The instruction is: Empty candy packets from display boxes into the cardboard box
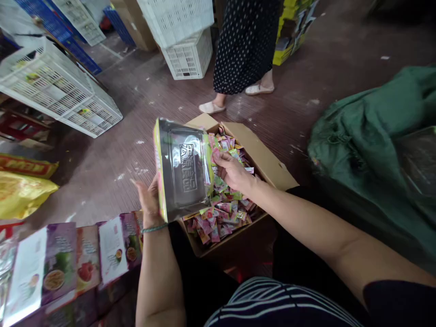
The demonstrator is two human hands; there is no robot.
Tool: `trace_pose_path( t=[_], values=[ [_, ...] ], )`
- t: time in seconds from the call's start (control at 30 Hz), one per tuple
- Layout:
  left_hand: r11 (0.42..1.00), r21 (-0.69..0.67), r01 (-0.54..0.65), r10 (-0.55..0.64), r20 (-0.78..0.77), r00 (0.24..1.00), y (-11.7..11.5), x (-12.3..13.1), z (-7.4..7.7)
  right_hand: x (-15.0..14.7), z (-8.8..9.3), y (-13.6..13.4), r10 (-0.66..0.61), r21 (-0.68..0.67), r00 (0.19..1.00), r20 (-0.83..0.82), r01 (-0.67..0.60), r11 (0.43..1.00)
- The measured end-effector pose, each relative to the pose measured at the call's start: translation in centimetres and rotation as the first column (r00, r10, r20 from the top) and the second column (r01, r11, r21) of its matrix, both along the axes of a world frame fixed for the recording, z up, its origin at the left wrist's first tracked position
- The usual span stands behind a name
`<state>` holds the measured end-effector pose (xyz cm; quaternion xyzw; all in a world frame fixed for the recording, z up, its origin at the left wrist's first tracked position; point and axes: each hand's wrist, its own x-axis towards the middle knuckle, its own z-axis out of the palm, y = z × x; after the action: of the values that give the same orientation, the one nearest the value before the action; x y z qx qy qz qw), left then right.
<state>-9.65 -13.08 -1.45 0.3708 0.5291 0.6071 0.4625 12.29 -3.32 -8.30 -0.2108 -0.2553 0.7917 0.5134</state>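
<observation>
My left hand [150,197] supports a clear plastic tub [177,181] from its left side, thumb sticking out and fingers partly hidden behind it. The tub is tilted, its base with raised characters facing me, and yellow-green and pink printing runs along its edges. At the tub's right edge, my right hand [233,170] pinches a small pink packet [215,156]; whether this touches the tub I cannot tell. Beneath both hands stands an open cardboard box [259,147] full of small pink and green wrapped packets [225,213].
Printed fruit boxes [59,263] line the lower left, near a yellow bag [25,193]. White crates [64,91] stand at left, with more white crates [187,54] at the back. A person in a dotted skirt [247,45] is beyond the box. Green sacking [361,113] lies at right.
</observation>
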Motion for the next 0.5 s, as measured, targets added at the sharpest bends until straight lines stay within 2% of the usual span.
trace_pose_path(
  t=[0.07,0.17,0.23,0.27,0.33,0.4,0.43,0.47,0.5],
  values=[
    [0.995,0.075,0.070,-0.066,-0.066,0.996,-1.1,0.1,0.6,-0.5,-0.4,-0.1,-0.074,0.082,0.995,0.060,0.069,0.994],
    [0.994,0.083,0.076,-0.044,-0.329,0.943,-2.5,0.5,0.7,-0.9,-0.9,-0.8,-0.203,0.326,0.951,0.235,0.119,0.938],
    [0.997,0.081,0.005,0.026,-0.377,0.926,-3.2,0.5,0.5,-1.1,-0.9,-1.6,-0.341,0.543,0.860,0.380,0.091,0.835],
    [0.993,0.101,-0.059,0.091,-0.349,0.933,-3.6,0.2,0.4,-1.2,-0.9,-2.0,-0.432,0.651,0.788,0.439,0.053,0.757],
    [0.957,0.169,-0.234,0.268,-0.223,0.937,-4.2,-0.9,0.5,-1.6,-1.1,-2.8,-0.620,0.817,0.597,0.510,-0.109,0.567],
    [0.875,0.220,-0.430,0.452,-0.055,0.891,-4.7,-2.5,0.7,-2.4,-1.7,-3.2,-0.735,0.821,0.396,0.551,-0.411,0.395],
    [0.827,0.217,-0.518,0.524,0.034,0.851,-4.9,-3.2,0.9,-2.9,-2.1,-3.1,-0.761,0.755,0.307,0.571,-0.561,0.341],
    [0.785,0.194,-0.589,0.577,0.117,0.808,-5.0,-3.8,1.0,-3.5,-2.7,-2.8,-0.770,0.667,0.227,0.596,-0.674,0.317],
    [0.752,0.159,-0.640,0.614,0.185,0.768,-5.2,-4.2,1.2,-4.1,-3.2,-2.2,-0.764,0.582,0.154,0.626,-0.745,0.326]
  ],
)
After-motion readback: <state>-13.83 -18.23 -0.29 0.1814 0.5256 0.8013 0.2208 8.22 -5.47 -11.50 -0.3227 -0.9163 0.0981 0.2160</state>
